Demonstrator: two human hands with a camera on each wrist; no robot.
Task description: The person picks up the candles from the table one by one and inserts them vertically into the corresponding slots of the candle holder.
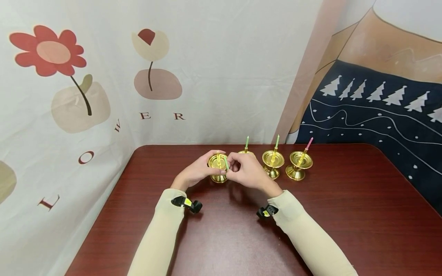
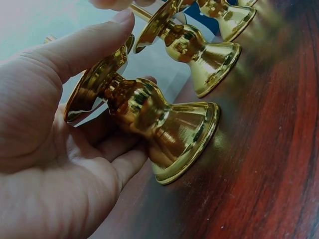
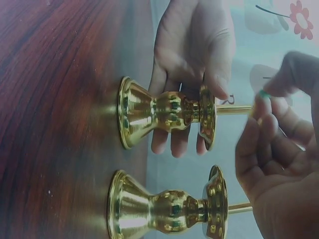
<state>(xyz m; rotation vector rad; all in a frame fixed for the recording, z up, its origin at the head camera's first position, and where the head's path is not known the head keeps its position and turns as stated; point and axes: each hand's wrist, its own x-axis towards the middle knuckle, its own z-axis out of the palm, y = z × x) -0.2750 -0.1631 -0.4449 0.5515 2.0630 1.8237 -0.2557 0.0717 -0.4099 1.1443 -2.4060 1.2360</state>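
My left hand (image 1: 198, 173) grips the leftmost gold candle holder (image 2: 184, 132), its thumb at the dish rim and its fingers behind the stem. The holder stands upright on the table, and its thin central tube (image 3: 232, 109) carries no candle. Just right of that tube, my right hand (image 1: 251, 171) pinches a thin green candle (image 1: 226, 163) between thumb and fingertips. In the right wrist view the fingers hide most of this candle; only a green bit (image 3: 263, 93) shows.
Right of the hands stand more gold holders: one with a green candle (image 1: 247, 142), mostly behind the right hand, one (image 1: 271, 159) with a green candle, and one (image 1: 297, 163) with a pink candle. The brown table (image 1: 238, 241) ends at a printed cloth backdrop (image 1: 221, 96).
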